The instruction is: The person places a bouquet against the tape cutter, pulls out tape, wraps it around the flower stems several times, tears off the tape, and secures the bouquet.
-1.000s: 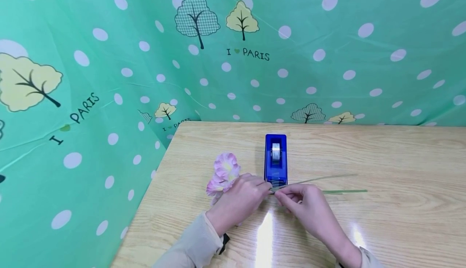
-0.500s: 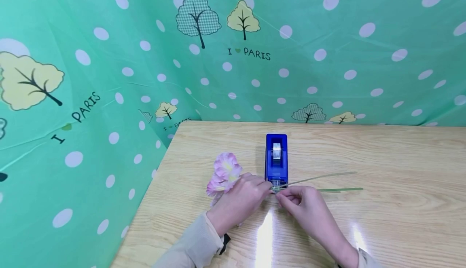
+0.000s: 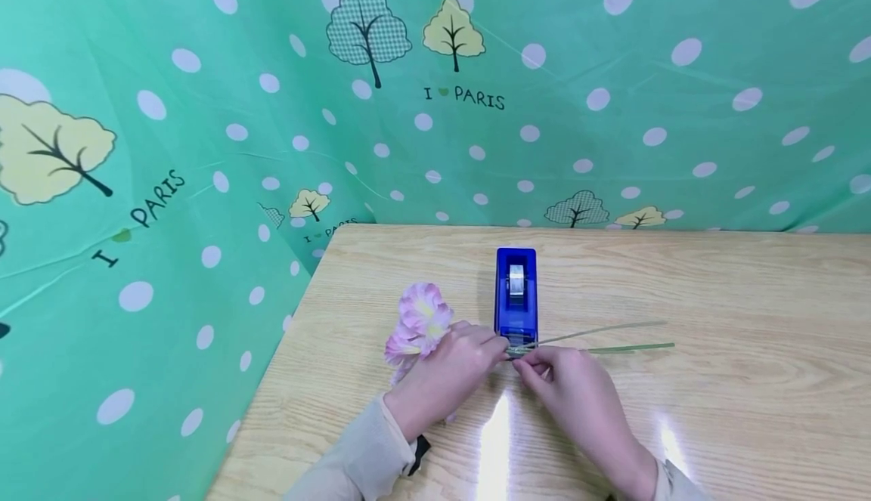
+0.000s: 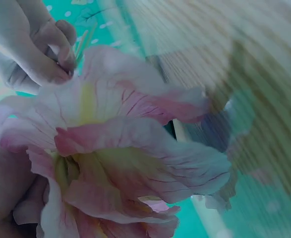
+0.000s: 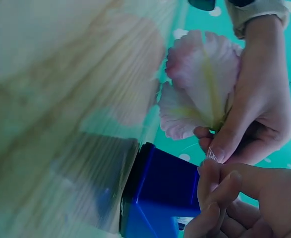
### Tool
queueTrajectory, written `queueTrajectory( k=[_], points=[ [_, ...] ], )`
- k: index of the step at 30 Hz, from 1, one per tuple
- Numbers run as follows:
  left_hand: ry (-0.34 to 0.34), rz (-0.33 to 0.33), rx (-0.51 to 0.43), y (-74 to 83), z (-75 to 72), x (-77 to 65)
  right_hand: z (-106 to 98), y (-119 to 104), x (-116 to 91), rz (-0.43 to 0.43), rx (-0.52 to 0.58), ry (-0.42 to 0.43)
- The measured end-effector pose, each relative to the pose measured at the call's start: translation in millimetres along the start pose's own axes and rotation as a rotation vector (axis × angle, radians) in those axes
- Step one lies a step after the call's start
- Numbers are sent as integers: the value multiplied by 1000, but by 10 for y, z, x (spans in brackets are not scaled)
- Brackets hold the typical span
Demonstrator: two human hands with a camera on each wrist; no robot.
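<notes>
My left hand [image 3: 457, 361] grips a bunch of artificial flowers by the stems, just under the blooms. The pink-and-white flowers [image 3: 423, 318] stick out to the left of that hand and fill much of the left wrist view. Thin green stems [image 3: 633, 347] run out to the right, behind the fingers of my right hand [image 3: 574, 388]. Thumb and forefinger of the right hand pinch a bit of clear tape [image 5: 212, 154] at the stems, close beside the left fingertips. Right behind both hands stands a blue tape dispenser [image 3: 516, 297], its front end overlapped by the stems.
The wooden table [image 3: 714, 289] extends to the right and in front of the hands. A green curtain [image 3: 571, 123] printed with trees and dots hangs along the back and the left side. Light glares off the tabletop [image 3: 494, 440] between the forearms.
The free ends of the green stems have shifted slightly left and upward in the head view. The right hand has moved only a little; the left hand and the dispenser stay nearly in place.
</notes>
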State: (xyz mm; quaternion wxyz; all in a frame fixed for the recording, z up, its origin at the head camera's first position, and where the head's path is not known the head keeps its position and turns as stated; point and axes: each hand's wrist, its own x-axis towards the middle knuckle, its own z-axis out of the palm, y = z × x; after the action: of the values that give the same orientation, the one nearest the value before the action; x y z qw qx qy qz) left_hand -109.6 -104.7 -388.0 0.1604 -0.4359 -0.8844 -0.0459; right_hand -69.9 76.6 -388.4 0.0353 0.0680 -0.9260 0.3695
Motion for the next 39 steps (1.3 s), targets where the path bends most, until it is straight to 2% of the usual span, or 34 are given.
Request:
queueTrajectory(
  k=[4, 10, 19, 29, 36, 39],
  points=[
    [-27, 12, 0, -3, -25, 5, 25, -15, -8, -54, -98, 58],
    [-57, 19, 7, -3, -53, 8, 38, -40, -19, -94, -175, 104],
    [-24, 12, -14, -2, -59, 9, 42, -19, 16, -250, -344, 238],
    [-22, 23, 27, 6, -59, 14, 6, 19, 59, -313, -392, 256],
    [-13, 26, 46, -7, -39, 11, -48, 111, 134, -451, -403, 310],
    [-15, 28, 49, -10, -41, 13, -64, 154, 159, -485, -407, 298]
  ],
)
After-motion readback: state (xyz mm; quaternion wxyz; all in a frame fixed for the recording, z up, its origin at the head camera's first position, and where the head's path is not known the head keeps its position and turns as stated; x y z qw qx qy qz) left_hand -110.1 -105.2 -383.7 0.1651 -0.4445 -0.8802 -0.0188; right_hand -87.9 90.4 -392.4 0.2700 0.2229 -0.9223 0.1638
